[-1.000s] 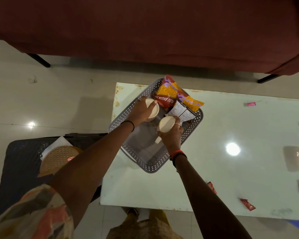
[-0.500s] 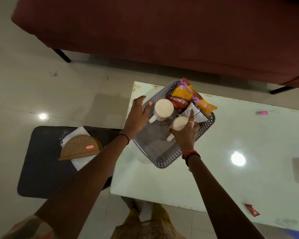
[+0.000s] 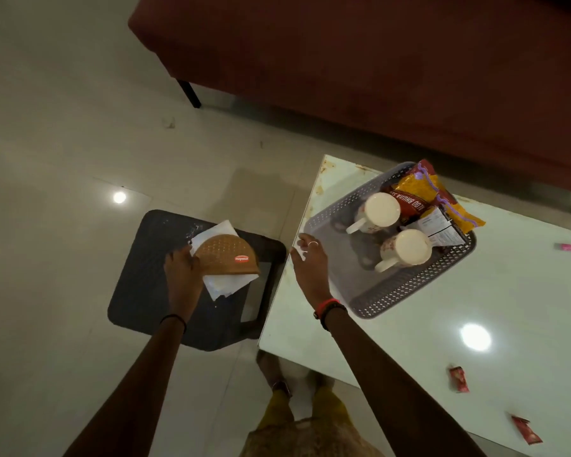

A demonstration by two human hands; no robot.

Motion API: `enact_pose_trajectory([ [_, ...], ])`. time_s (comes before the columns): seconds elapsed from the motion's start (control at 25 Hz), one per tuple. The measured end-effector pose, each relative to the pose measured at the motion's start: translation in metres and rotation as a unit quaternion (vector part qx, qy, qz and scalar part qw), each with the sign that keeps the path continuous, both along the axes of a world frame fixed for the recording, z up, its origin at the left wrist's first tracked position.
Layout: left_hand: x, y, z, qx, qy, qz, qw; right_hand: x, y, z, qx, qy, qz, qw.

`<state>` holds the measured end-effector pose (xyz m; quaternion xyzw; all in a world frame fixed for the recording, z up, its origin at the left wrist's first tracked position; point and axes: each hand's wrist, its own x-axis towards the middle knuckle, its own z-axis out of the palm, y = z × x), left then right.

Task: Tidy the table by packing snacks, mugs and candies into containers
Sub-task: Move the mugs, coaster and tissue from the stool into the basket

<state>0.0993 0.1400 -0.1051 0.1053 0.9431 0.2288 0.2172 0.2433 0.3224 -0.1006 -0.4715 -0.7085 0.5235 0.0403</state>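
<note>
A grey perforated basket stands on the white table's left end. Inside it two cream mugs, one behind the other, sit beside red and yellow snack packets. My right hand hovers with fingers apart at the basket's near-left corner and holds nothing. My left hand rests on the left edge of a brown half-round napkin holder with white napkins, which stands on a dark stool. I cannot tell whether the fingers grip the holder.
Two red candy sachets, one and another, lie near the table's front edge, and a pink one lies at the far right. A maroon sofa runs behind the table. Tiled floor surrounds the stool.
Both hands let go of the mugs, which stay in the basket. My left hand moved left down to the napkin holder on the stool. My right hand drew back to the basket's corner.
</note>
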Motion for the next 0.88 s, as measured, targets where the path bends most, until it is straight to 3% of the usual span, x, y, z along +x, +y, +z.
enact_pose_trajectory([
  [0.2, -0.02, -0.028, -0.01, -0.014, -0.094, 0.015, 0.995, -0.047, -0.041, -0.017, -0.108, -0.065, 0.091, 0.988],
  [0.4, -0.027, -0.034, -0.018, -0.005, -0.072, -0.049, 0.996, -0.07, -0.058, -0.031, -0.115, -0.098, 0.083, 0.985],
  [0.68, -0.037, -0.029, -0.015, 0.036, -0.105, 0.013, 0.994, -0.076, -0.064, -0.023, -0.107, -0.111, 0.059, 0.986],
  [0.88, -0.038, -0.033, 0.008, 0.097, -0.044, -0.008, 0.994, -0.058, -0.058, 0.003, -0.146, -0.043, 0.029, 0.988],
])
